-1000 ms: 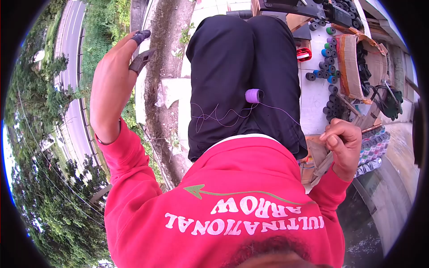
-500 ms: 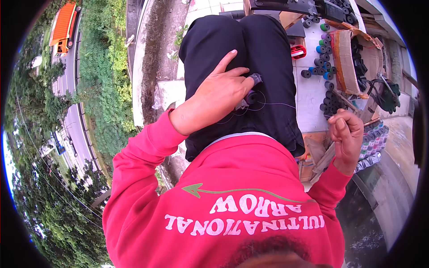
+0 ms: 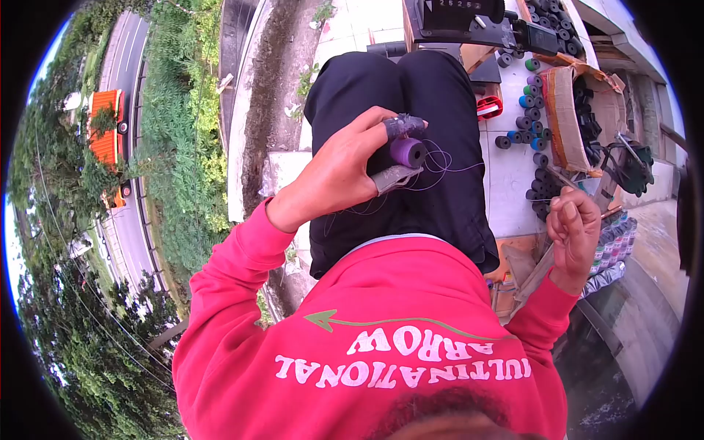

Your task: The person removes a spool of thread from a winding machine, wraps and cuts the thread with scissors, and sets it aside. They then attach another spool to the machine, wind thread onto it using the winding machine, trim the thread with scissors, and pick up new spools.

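Note:
Over my lap, my left hand (image 3: 341, 161) grips a small purple thread spool (image 3: 408, 152) with a dark core between its wrapped fingers. Dark tape (image 3: 403, 126) covers one fingertip, and a greyish wrap (image 3: 396, 178) shows on another digit below the spool. Loose loops of purple thread (image 3: 441, 158) hang off the spool's right side. Out to the right, my right hand (image 3: 574, 238) is raised with its fingers curled together, pinching a thin strand of thread that shows faintly at its fingertips. Most of the strand between the hands is too fine to follow.
Several dark, blue and green spools (image 3: 539, 110) stand on the white tiles beside an open cardboard box (image 3: 565, 117). A black machine with a counter (image 3: 462, 18) is beyond my knees. Wrapped packs of spools (image 3: 614, 242) lie at right. A red object (image 3: 489, 108) rests near my knee.
My left hand has turned and lifted slightly, bringing the purple spool into clearer view between the wrapped fingers. My right hand has shifted slightly downward. The orange truck has moved down the road.

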Demonstrator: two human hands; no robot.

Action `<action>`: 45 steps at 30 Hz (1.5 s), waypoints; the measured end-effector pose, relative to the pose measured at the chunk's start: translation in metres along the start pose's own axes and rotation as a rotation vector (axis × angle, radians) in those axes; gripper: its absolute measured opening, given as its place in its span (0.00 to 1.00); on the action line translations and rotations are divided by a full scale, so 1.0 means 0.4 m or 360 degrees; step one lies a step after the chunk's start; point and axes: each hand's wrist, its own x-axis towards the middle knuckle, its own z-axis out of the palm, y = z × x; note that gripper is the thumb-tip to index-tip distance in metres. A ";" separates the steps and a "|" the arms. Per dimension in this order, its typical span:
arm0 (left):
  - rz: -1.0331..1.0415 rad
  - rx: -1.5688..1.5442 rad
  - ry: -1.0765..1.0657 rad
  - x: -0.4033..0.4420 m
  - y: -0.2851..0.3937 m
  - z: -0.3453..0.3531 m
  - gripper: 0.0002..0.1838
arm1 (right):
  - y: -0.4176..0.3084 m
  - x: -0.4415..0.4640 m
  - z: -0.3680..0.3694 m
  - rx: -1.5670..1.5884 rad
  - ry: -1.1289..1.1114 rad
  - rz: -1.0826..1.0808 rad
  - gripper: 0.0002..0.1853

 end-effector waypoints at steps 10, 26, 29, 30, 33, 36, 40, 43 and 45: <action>-0.0422 -0.1001 0.0268 -0.006 0.017 -0.258 0.30 | -0.011 0.116 0.065 -0.0228 -0.0115 -0.0218 0.10; -0.0433 -0.2139 0.0005 -0.047 -0.001 -0.309 0.34 | 0.015 0.267 0.128 0.0011 0.0103 -0.0348 0.11; -0.0433 -0.2416 0.0052 -0.043 0.006 -0.291 0.35 | 0.024 0.269 0.132 0.0033 0.0132 -0.0343 0.12; -0.0405 -0.2416 0.0076 -0.044 0.006 -0.289 0.35 | 0.028 0.269 0.132 0.0038 0.0137 -0.0345 0.12; -0.0428 -0.2282 0.0237 -0.043 0.006 -0.292 0.33 | 0.042 0.281 0.101 -0.0308 0.0106 -0.0183 0.13; -0.0478 -0.2031 0.0325 -0.031 0.020 -0.307 0.29 | 0.038 0.283 0.156 -0.1963 0.0458 -0.0887 0.18; -0.0508 -0.1677 0.0392 -0.003 0.063 -0.320 0.26 | -0.063 0.287 0.300 -0.1206 0.0177 -0.1060 0.28; -0.0442 -0.1650 0.0327 0.018 0.094 -0.326 0.24 | -0.135 0.307 0.425 -0.0939 -0.0125 -0.1271 0.27; -0.0462 -0.1572 0.0349 0.029 0.117 -0.331 0.24 | -0.120 0.357 0.469 -0.0899 -0.0214 -0.1326 0.23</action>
